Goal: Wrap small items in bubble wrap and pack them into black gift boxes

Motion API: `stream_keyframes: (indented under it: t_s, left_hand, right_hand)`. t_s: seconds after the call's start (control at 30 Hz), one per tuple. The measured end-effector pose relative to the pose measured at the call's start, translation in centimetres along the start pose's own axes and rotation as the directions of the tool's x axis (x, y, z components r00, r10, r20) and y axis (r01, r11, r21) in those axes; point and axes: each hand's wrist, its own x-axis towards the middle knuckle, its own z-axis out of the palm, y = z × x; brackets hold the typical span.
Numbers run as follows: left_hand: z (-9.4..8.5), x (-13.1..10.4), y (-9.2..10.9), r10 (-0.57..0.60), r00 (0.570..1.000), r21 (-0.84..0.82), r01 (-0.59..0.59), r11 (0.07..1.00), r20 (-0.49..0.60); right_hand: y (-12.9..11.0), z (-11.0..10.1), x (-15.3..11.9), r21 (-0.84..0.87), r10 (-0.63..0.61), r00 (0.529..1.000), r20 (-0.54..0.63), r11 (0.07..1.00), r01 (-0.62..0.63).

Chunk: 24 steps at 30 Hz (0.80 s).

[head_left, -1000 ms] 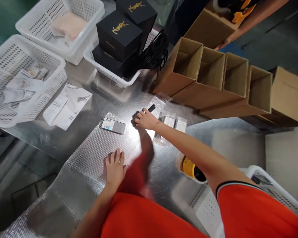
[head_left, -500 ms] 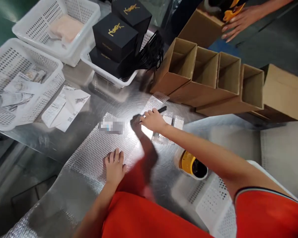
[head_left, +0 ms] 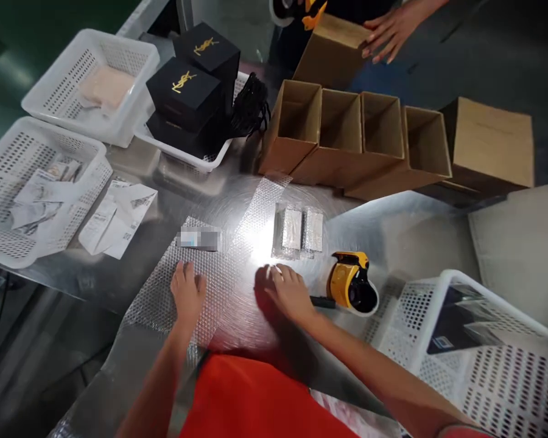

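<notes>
My left hand (head_left: 188, 293) lies flat, fingers apart, on a long sheet of bubble wrap (head_left: 219, 274) spread over the steel table. A small flat box (head_left: 199, 238) rests on the wrap just beyond it. My right hand (head_left: 288, 292) presses palm down at the wrap's right edge with its fingers spread. A black cutter (head_left: 322, 301) lies on the table against its outer side. Two bubble-wrapped packets (head_left: 298, 231) sit just past my right hand. A yellow tape dispenser (head_left: 349, 285) stands to its right.
A row of open cardboard boxes (head_left: 342, 137) stands at the back; another person's hand (head_left: 390, 27) rests on a box (head_left: 333, 52) behind them. Black boxes (head_left: 185, 91) fill a white basket. More white baskets (head_left: 41, 182) (head_left: 479, 359) and paper slips (head_left: 116, 216) flank me.
My right hand has drawn back toward me from the far end of the bubble wrap, bringing the black cutter, which now lies beside it. My left hand stays on the wrap.
</notes>
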Motion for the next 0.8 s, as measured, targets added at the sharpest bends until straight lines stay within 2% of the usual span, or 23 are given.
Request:
stream_keyframes:
  t_s: [0.1, 0.2, 0.27, 0.37, 0.43, 0.5, 0.57, 0.63, 0.73, 0.8]
  left_hand:
    - [-0.5, 2.3, -1.4, -0.125, 0.992, -0.086, 0.127, 0.988, 0.032]
    - [-1.1, 4.8, -1.4, -0.169, 0.985, -0.120, 0.171, 0.978, 0.023]
    - [-1.3, 6.4, -0.7, -0.180, 0.984, -0.098, 0.178, 0.979, -0.012]
    - [-1.0, 8.9, 0.2, -0.117, 0.993, -0.098, 0.118, 0.988, 0.012]
    - [-0.6, 10.2, 0.2, -0.048, 0.998, -0.142, 0.052, 0.989, 0.032]
    - [-0.3, 11.1, -0.3, 0.009, 1.000, -0.183, -0.003, 0.983, 0.029]
    - [-0.2, 11.3, -1.2, 0.050, 0.999, -0.209, -0.045, 0.977, 0.021]
    - [-0.3, 10.5, -2.2, 0.060, 0.998, -0.208, -0.061, 0.976, -0.010]
    - [-0.3, 7.5, -3.4, 0.038, 0.998, -0.105, -0.043, 0.994, -0.046]
    - [-0.2, 5.3, -3.9, 0.062, 0.998, 0.029, -0.062, 0.998, 0.014]
  right_hand:
    - [-3.9, -0.4, 4.9, 0.094, -0.161, 0.984, -0.073, 0.981, 0.167]
    - [-6.1, 0.8, 7.8, 0.099, -0.164, 0.984, -0.069, 0.980, 0.170]
    - [-6.2, 2.2, 7.9, 0.084, -0.137, 0.987, -0.085, 0.986, 0.144]
    - [-5.9, 3.5, 6.8, 0.086, -0.104, 0.989, -0.106, 0.990, 0.113]
    - [-6.1, 3.2, 6.5, 0.119, -0.035, 0.993, -0.113, 0.992, 0.049]
    - [-7.0, 2.0, 7.4, 0.173, 0.020, 0.989, -0.144, 0.985, 0.006]
    - [-8.3, 0.2, 9.4, 0.224, -0.013, 0.980, -0.198, 0.973, 0.058]
    - [-9.6, -1.6, 12.2, 0.243, -0.139, 0.962, -0.236, 0.950, 0.197]
    - [-11.0, -3.1, 15.9, 0.227, -0.307, 0.923, -0.232, 0.906, 0.358]
    - [-11.5, -3.0, 17.2, 0.214, -0.368, 0.905, -0.215, 0.886, 0.411]
